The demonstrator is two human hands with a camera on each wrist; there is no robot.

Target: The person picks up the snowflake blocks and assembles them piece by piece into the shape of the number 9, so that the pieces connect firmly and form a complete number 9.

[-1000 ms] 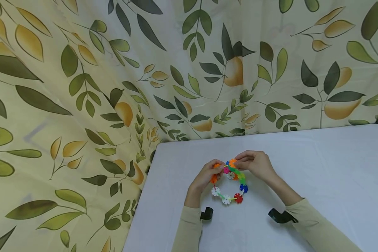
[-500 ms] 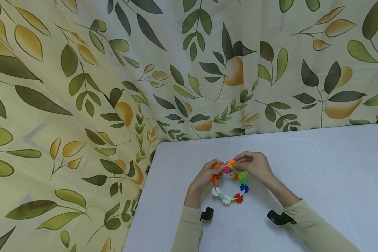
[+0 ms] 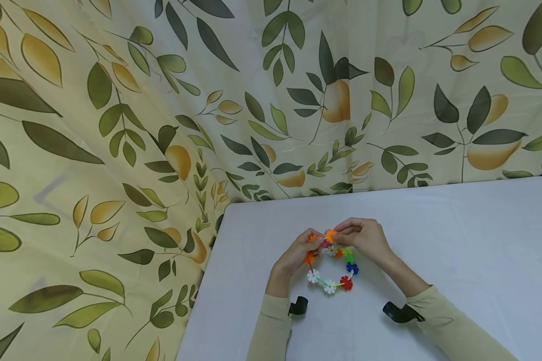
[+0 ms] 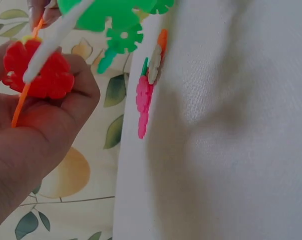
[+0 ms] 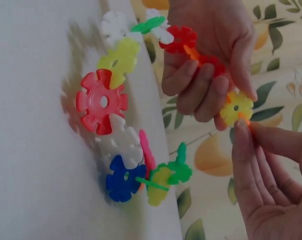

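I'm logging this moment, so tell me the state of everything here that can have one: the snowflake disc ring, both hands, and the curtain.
Disc ring: linked in a loop, lower part lying on the table, top lifted where the hands meet.
Left hand: fingers curled, pinching orange discs of the ring.
Right hand: fingertips pinching the ring's top.
Leaf-print curtain: hanging drawn behind the table.

A ring of snowflake-shaped plastic discs point(image 3: 331, 263) is lying near the middle of the white table point(image 3: 456, 240), its far side lifted off the cloth and its near side resting on it. The discs are interlocking edge to edge in a loop: white, red and blue ones point(image 5: 121, 179) are sitting along the near arc, green and yellow ones are standing on edge, and orange point(image 3: 329, 234) and pink ones are closing the far arc.
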